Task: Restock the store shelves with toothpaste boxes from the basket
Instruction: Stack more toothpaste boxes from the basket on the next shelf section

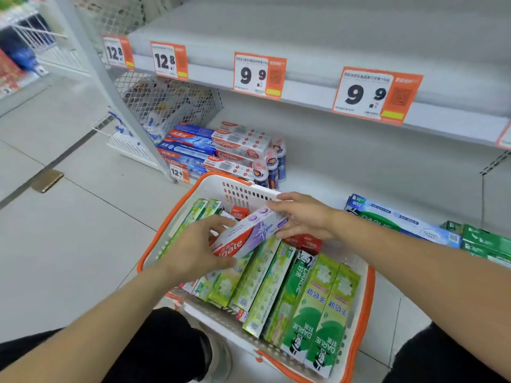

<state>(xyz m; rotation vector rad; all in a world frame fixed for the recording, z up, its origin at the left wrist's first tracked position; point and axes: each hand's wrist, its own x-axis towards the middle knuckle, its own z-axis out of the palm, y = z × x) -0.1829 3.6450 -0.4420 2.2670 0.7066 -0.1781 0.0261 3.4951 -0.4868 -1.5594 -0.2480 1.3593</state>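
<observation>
A white basket with an orange rim (154, 244) stands on the floor in front of me, filled with several green toothpaste boxes (318, 308). Above them I hold a purple and red Colgate box (249, 233) with both hands. My left hand (193, 250) grips its near red end, thumb on top. My right hand (301, 217) holds its far purple end with its fingers around the box. The bottom shelf (312, 186) behind the basket carries stacked blue and white Colgate boxes (210, 150) on the left.
Blue and green Darlie boxes (401, 219) lie on the bottom shelf at right. The upper shelf (304, 37) bears orange price tags (258, 76). A wire mesh divider (166, 100) and a white upright stand at left. My knees frame the basket.
</observation>
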